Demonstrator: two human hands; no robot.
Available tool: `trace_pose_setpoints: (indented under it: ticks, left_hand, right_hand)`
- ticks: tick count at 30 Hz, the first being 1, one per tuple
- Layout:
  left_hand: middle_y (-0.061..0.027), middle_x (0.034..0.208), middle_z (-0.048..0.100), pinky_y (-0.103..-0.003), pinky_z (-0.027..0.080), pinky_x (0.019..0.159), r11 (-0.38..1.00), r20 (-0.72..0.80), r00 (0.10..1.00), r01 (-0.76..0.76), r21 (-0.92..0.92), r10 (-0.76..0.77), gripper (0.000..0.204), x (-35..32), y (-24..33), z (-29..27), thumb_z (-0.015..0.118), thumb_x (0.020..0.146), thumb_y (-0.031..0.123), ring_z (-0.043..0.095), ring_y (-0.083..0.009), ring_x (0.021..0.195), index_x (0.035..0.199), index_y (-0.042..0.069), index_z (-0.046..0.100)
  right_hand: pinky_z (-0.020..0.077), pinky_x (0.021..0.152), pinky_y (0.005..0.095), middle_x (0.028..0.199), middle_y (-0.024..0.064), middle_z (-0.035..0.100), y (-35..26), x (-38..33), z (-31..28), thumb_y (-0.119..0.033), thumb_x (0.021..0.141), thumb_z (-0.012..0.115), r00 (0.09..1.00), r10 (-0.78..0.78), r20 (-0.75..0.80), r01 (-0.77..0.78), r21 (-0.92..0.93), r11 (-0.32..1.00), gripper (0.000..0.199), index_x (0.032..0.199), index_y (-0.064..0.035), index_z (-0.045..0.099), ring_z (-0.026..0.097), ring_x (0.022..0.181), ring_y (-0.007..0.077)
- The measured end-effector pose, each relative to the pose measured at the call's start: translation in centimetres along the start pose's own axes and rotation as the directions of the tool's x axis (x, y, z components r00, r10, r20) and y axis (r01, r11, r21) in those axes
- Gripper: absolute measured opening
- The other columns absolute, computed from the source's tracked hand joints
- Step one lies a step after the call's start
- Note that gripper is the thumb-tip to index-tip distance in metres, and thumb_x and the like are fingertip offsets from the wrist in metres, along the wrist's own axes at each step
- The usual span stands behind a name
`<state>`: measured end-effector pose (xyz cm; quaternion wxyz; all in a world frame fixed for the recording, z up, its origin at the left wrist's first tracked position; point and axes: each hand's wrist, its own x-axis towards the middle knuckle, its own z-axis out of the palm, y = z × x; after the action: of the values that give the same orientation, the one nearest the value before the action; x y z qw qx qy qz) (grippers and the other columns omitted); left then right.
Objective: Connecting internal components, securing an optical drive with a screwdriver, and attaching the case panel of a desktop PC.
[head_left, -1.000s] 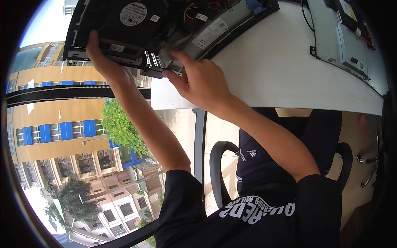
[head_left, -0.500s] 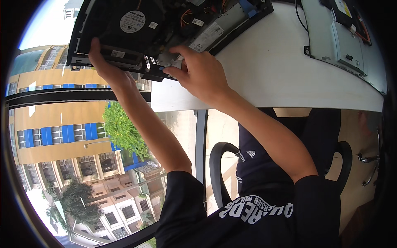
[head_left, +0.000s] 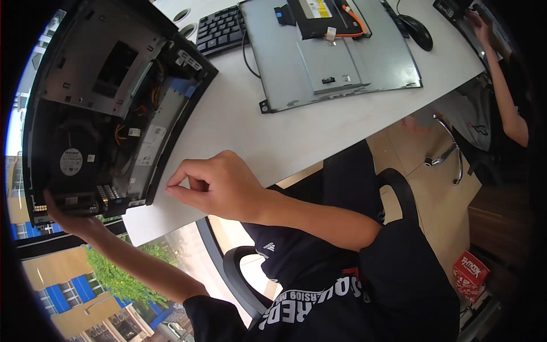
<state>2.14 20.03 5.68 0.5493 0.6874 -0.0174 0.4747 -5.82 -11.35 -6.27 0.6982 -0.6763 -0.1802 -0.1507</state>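
Observation:
An opened black desktop computer case point(head_left: 94, 128) stands at the left edge of the white table, its inside facing me. Within it a dark fan shroud carries a round white label point(head_left: 71, 162), with coloured wires point(head_left: 121, 135) nearby. My left hand point(head_left: 77, 221) grips the case's near lower corner, thumb over the rim and the other fingers hidden behind. Just right of the case, my right hand point(head_left: 213, 185) hovers above the table, apart from the case. Its thumb and forefinger are pinched together; whatever may be between them is too small or hidden to make out.
A grey metal side panel point(head_left: 279, 85) lies across the table, bearing a black drive unit point(head_left: 316, 25) with an orange cable. A keyboard point(head_left: 219, 29) and mouse point(head_left: 416, 31) flank it. Another person's arm point(head_left: 504, 94) reaches in at far right. Large windows border the left.
My right hand has drawn out of the case, away from a grey part by its near edge, and is over the table. The view has swung right; my left hand keeps its grip.

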Motion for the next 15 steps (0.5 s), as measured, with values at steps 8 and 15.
trace_pose_setpoints:
  ticks: [8, 15]
  left_hand:
    - [-0.0168, 0.139, 0.057, -0.047, 0.056, 0.103, 0.997, -0.076, 0.995, 0.065, 0.031, -0.062, 0.046, -1.0, -0.1, 0.6, 0.045, 0.101, 0.032, 0.060, -0.0340, 0.123, 0.138, 0.009, 0.060]
    - [-0.0167, 0.140, 0.056, -0.045, 0.055, 0.104, 0.994, -0.078, 0.997, 0.034, 0.103, -0.026, 0.047, -0.5, -1.0, 0.8, 0.042, 0.103, 0.031, 0.059, -0.0331, 0.125, 0.140, 0.008, 0.059]
  right_hand:
    - [0.0452, 0.057, 0.0194, 0.069, 0.0019, 0.070, -3.8, -2.3, -16.0, -0.005, 0.084, 0.081, 0.950, -0.024, -0.310, -0.074, -0.301, 0.951, 0.011, 0.082, 0.0002, 0.071, 0.062, 0.060, 0.0044]
    - [0.0470, 0.059, 0.0207, 0.071, 0.0010, 0.071, -4.6, -0.4, -24.7, -0.013, 0.088, 0.077, 0.897, -0.170, -0.408, -0.122, -0.599, 0.791, 0.010, 0.087, -0.0036, 0.073, 0.063, 0.063, 0.0053]
